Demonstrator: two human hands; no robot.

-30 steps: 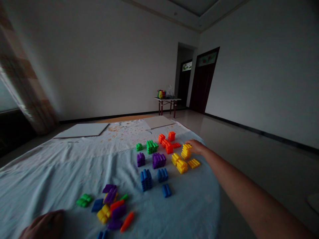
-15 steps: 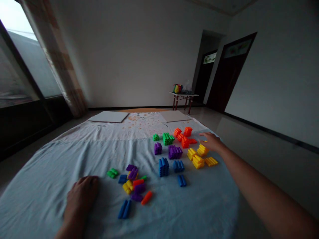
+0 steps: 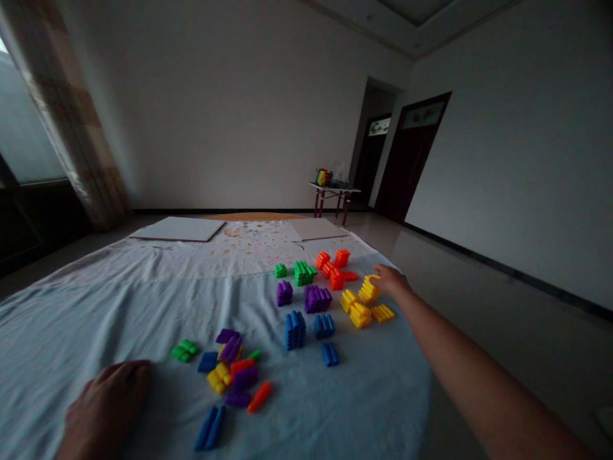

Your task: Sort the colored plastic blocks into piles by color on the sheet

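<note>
On the right side of the cloth, my right hand (image 3: 391, 282) has its fingertips closed on the top of a stack of yellow ridged plastic blocks (image 3: 368, 291); the exact grip is hard to see. More yellow blocks (image 3: 359, 314) lie just in front of it, with a flat yellow piece (image 3: 383, 313) beside them. At the lower left, my left hand (image 3: 110, 406) rests on the cloth, its fingers curled and nothing visible in them. Nearest to it are joined green pieces (image 3: 184, 350), a loose pile including purple blocks (image 3: 245, 379), and a blue pair (image 3: 209, 428).
Orange stacks (image 3: 336, 278), green stacks (image 3: 304, 273), purple stacks (image 3: 317, 298) and blue stacks (image 3: 295, 330) stand grouped by colour. Two flat boards (image 3: 179, 229) lie at the table's far end. A small side table (image 3: 335, 188) holding bags stands beyond, near dark doors.
My right hand has come down onto the yellow stack from just above it. The view has swung to the right, so the table appears shifted left. The left hand stays on the cloth.
</note>
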